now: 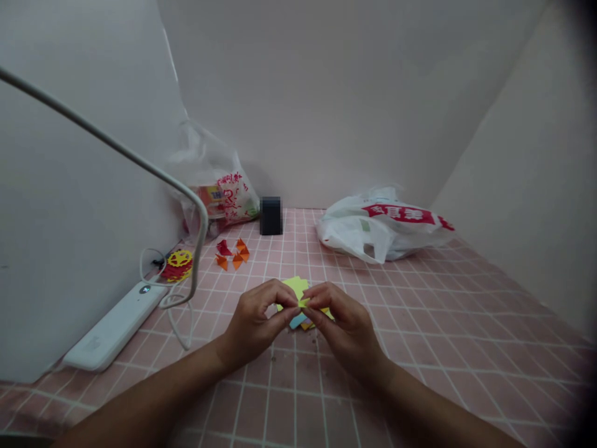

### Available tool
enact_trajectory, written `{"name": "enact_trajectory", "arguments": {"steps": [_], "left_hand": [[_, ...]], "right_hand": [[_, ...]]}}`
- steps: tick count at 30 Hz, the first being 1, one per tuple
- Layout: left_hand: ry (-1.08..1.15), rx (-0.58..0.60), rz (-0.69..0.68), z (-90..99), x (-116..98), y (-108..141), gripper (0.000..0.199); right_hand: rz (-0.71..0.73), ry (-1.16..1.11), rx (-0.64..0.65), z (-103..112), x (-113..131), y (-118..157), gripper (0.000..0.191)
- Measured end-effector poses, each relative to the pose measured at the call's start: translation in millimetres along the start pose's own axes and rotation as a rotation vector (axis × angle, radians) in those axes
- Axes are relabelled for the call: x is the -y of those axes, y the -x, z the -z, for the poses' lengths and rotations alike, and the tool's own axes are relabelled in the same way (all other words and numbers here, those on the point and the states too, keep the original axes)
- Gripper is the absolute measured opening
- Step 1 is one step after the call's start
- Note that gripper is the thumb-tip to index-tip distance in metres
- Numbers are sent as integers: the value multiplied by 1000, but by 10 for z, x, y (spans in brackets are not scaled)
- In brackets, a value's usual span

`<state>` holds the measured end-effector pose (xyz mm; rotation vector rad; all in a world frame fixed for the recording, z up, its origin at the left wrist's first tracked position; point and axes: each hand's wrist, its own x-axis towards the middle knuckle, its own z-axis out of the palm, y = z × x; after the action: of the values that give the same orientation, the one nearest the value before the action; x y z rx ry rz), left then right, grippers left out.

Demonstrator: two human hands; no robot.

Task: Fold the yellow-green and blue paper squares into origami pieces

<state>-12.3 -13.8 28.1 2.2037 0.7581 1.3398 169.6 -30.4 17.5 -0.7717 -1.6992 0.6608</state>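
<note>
Between the fingertips of my left hand (263, 313) and my right hand (342, 320) is a small piece of yellow paper (303, 303), mostly covered by the fingers. Both hands are closed in a pinch, thumbs against forefingers, and nearly meet. Beneath them lies a loose stack of coloured paper sheets (295, 285), with yellow, light blue and orange edges showing. Farther back on the left sit several small folded orange paper pieces (237, 259) and a dark red one (224, 247).
A white power strip (114, 326) with a thin cable lies at the left wall. Beside it are red and yellow cut-out pieces (180, 266). A filled plastic bag (233, 199), a dark box (271, 216) and a white bag (382, 224) stand behind. A grey cable (116, 146) crosses the upper left.
</note>
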Motion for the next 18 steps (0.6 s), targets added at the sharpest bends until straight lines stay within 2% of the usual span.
{"name": "enact_trajectory", "arguments": {"steps": [10, 18], "left_hand": [[59, -34, 37, -9, -34, -3, 12], [178, -35, 169, -26, -7, 29, 15]], "right_hand": [[-214, -282, -42, -57, -30, 50, 14], [-333, -382, -51, -71, 25, 19, 15]]}}
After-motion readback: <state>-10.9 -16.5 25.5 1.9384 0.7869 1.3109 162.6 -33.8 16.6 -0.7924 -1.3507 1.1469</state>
